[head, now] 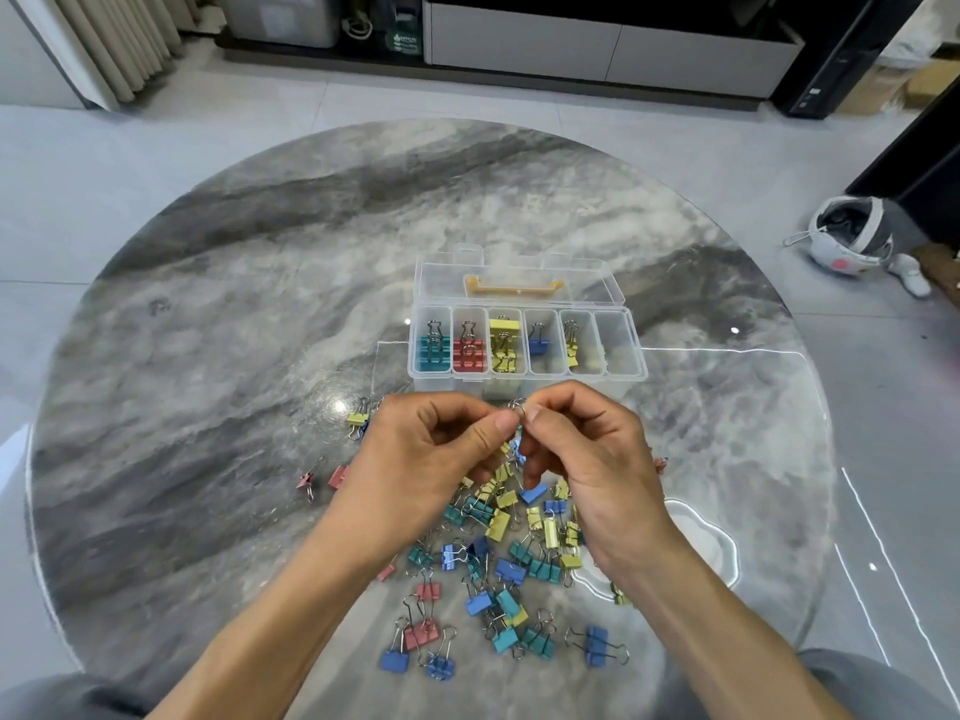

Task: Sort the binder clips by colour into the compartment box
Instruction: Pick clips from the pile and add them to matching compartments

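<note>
A clear compartment box stands open on the table, its compartments from the left holding teal, red, yellow, blue and pale yellow clips; the rightmost looks empty. A heap of loose binder clips in blue, teal, yellow and red lies below my hands. My left hand and my right hand meet just in front of the box. Both pinch the wire handles of one blue binder clip, whose body hangs half hidden between my fingers.
The round marble table has a glass sheet over its near part. A few stray clips lie left of my left hand: red ones and a yellow one. A helmet lies on the floor at right.
</note>
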The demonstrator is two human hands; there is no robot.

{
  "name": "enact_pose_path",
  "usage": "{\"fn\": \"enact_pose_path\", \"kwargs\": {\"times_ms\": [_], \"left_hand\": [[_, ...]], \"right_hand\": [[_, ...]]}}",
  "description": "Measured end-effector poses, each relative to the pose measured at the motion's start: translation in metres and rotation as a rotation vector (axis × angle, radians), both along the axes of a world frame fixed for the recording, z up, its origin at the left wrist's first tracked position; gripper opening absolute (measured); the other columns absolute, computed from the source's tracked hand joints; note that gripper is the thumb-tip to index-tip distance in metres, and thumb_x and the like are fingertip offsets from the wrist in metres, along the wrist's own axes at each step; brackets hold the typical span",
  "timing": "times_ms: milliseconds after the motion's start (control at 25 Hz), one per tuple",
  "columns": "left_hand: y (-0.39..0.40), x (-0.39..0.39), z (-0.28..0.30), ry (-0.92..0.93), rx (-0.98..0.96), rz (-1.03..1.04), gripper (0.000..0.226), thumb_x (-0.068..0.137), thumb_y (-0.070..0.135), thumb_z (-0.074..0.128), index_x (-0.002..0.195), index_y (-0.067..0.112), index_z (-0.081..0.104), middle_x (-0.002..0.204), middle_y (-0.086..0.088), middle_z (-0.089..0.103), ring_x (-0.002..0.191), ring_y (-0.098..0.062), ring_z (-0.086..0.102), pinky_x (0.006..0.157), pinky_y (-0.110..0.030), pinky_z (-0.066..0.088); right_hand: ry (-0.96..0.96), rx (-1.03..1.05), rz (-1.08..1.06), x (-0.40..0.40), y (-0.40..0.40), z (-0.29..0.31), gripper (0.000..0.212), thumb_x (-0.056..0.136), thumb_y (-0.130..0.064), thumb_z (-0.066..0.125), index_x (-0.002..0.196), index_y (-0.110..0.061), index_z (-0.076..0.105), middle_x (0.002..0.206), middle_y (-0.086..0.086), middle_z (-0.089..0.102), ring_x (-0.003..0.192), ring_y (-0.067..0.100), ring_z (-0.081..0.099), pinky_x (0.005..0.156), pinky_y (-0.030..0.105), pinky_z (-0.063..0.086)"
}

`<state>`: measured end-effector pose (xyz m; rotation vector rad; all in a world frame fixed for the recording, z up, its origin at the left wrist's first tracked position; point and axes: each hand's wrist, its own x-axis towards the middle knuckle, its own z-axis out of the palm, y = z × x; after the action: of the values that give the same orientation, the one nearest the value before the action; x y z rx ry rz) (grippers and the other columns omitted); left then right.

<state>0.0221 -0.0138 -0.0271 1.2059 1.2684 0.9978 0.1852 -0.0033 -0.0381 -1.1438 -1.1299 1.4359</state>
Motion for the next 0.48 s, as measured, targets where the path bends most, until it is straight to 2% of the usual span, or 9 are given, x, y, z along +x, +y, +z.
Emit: {"fn": "enact_pose_path", "kwargs": {"times_ms": [80, 160, 280, 360, 400, 480], "left_hand": [[0.000, 0.000, 0.001, 0.102, 0.058, 0.038, 0.026, 0.079, 0.039, 0.070, 0.081, 0.014, 0.077, 0.064, -0.010, 0.069, 0.054, -0.018, 0.061, 0.052, -0.031, 0.052], [0.000, 0.000, 0.002, 0.172, 0.095, 0.046, 0.024, 0.079, 0.040, 0.069, 0.080, 0.017, 0.077, 0.064, -0.005, 0.070, 0.054, -0.021, 0.062, 0.052, -0.032, 0.053], [-0.002, 0.002, 0.004, 0.137, 0.100, 0.005, 0.020, 0.080, 0.034, 0.070, 0.093, 0.022, 0.077, 0.079, 0.002, 0.075, 0.069, -0.017, 0.070, 0.063, -0.028, 0.059], [-0.002, 0.002, 0.005, 0.106, 0.074, 0.015, 0.023, 0.082, 0.032, 0.071, 0.104, 0.026, 0.074, 0.092, 0.007, 0.075, 0.079, -0.009, 0.071, 0.070, -0.024, 0.059], [-0.001, 0.001, 0.005, 0.115, 0.066, 0.033, 0.021, 0.084, 0.030, 0.071, 0.105, 0.027, 0.073, 0.095, 0.011, 0.074, 0.083, -0.004, 0.070, 0.072, -0.022, 0.058], [0.001, -0.003, 0.004, 0.154, 0.046, 0.077, 0.014, 0.088, 0.025, 0.071, 0.101, 0.030, 0.072, 0.094, 0.018, 0.072, 0.085, -0.001, 0.068, 0.073, -0.021, 0.058]], "right_hand": [[-0.026, 0.075, 0.063, 0.003, 0.000, 0.003, 0.010, 0.094, -0.010, 0.063, 0.089, -0.004, 0.069, 0.072, 0.008, 0.064, 0.061, 0.021, 0.058, 0.056, 0.038, 0.053], [-0.079, 0.105, 0.117, 0.005, 0.000, 0.007, 0.012, 0.091, -0.017, 0.067, 0.092, -0.006, 0.069, 0.076, 0.008, 0.068, 0.063, 0.021, 0.062, 0.058, 0.035, 0.055], [-0.229, 0.148, 0.193, 0.013, 0.009, 0.016, 0.006, 0.089, -0.012, 0.068, 0.090, -0.006, 0.070, 0.076, 0.007, 0.069, 0.065, 0.018, 0.063, 0.059, 0.028, 0.053], [-0.326, 0.199, 0.133, 0.028, 0.031, 0.023, 0.004, 0.091, -0.008, 0.066, 0.089, -0.010, 0.070, 0.074, 0.001, 0.069, 0.066, 0.013, 0.063, 0.060, 0.027, 0.053], [-0.435, 0.260, 0.046, 0.040, 0.048, 0.024, 0.007, 0.091, -0.010, 0.067, 0.088, -0.015, 0.070, 0.075, -0.003, 0.069, 0.068, 0.011, 0.063, 0.062, 0.027, 0.053], [-0.770, 0.383, -0.044, 0.063, 0.093, 0.018, 0.007, 0.091, -0.018, 0.070, 0.086, -0.024, 0.070, 0.084, -0.009, 0.067, 0.079, 0.010, 0.062, 0.073, 0.032, 0.052]]}}
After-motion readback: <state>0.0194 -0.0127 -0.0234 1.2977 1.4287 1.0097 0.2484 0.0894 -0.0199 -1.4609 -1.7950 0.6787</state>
